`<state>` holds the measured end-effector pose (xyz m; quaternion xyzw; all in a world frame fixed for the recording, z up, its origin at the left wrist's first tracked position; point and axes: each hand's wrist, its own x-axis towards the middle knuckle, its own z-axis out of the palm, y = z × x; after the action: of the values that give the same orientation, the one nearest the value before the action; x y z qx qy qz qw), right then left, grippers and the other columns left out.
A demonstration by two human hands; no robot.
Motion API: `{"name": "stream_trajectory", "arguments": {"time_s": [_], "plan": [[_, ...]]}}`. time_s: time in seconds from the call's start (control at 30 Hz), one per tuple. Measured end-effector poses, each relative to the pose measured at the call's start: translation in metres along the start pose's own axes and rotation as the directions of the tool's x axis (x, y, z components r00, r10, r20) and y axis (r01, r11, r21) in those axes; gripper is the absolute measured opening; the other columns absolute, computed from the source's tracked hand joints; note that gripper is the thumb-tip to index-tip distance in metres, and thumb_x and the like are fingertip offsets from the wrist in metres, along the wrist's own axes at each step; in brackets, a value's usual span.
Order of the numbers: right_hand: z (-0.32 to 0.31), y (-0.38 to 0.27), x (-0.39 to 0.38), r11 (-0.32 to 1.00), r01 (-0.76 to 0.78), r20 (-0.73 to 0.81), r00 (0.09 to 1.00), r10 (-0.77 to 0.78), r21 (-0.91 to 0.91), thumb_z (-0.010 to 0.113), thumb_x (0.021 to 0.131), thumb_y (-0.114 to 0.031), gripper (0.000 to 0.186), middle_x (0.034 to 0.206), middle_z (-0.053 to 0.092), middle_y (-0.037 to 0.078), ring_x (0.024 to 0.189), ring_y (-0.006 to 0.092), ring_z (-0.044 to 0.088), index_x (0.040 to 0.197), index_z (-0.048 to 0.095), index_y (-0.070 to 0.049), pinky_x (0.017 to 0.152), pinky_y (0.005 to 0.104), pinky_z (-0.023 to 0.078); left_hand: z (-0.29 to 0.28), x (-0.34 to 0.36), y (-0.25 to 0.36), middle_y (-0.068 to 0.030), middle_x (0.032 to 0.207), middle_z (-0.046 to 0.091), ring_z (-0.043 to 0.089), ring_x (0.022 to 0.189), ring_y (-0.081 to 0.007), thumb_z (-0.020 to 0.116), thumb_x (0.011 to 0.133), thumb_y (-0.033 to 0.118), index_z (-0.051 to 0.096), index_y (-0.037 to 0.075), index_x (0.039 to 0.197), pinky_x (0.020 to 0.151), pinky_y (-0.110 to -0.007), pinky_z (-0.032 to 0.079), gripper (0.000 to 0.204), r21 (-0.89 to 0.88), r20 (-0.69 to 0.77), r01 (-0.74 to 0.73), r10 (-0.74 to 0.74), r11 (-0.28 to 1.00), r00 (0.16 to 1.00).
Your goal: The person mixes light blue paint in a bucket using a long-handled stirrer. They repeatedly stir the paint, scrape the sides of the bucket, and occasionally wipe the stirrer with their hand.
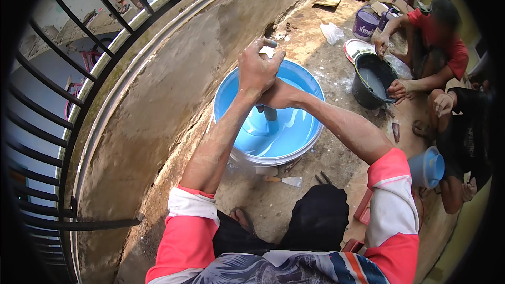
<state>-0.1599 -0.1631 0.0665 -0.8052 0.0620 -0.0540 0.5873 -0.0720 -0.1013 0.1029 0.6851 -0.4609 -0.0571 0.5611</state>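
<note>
My left hand (256,68) is raised over a white bucket (303,152) of light blue paint (292,129). Its thumb and forefinger stand apart, with nothing visible between them, and the skin is smeared. My right hand (280,94) lies beneath the left wrist, with its fingers closed and mostly hidden. Below those fingers a grey, cylinder-like piece (271,114) shows against the paint, seemingly in the right hand's grip. Blue paint coats the inner wall of the bucket.
A putty knife (284,180) lies on the ground before my knees. To the right, a person in red (444,42) crouches by a black bucket (371,81); another in black sits near a blue container (426,167). Purple pails (364,23) stand farther back. A wall and black railing (66,152) run along the left.
</note>
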Motion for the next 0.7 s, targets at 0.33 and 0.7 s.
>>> {"name": "stream_trajectory", "arguments": {"time_s": [0.33, 0.7], "plan": [[0.024, 0.064, 0.059, 0.892, 0.258, -0.395, 0.826, -0.403, -0.37, 0.064, 0.09, -0.016, 0.033, 0.103, 0.069, 0.023, 0.105, 0.039, 0.066, 0.117, 0.055, 0.001, 0.084, 0.0462, 0.053, -0.012, 0.001, -0.007, -0.0015, 0.052, 0.054, 0.049, 0.05, -0.0073, 0.079, 0.082, 0.02, 0.072, 0.004, 0.108, 0.051, -0.027, 0.038, 0.031, 0.175, -0.067, -0.191, 0.205, 0.966, 0.976], [-0.037, 0.033, -0.022, 1.0, 0.023, -0.52, 0.854, -0.017, 0.004, 0.075, 0.092, -0.019, 0.022, 0.07, 0.068, 0.007, 0.065, 0.0147, 0.067, 0.086, 0.066, 0.0, 0.056, 0.0289, 0.053, -0.037, 0.002, 0.016, -0.0226, 0.118, 0.067, 0.063, 0.119, -0.0348, 0.073, 0.09, 0.046, 0.039, 0.0, 0.15, 0.104, -0.048, 0.048, 0.083, -0.033, 0.098, -0.142, 0.145, 0.989, 0.985]]}}
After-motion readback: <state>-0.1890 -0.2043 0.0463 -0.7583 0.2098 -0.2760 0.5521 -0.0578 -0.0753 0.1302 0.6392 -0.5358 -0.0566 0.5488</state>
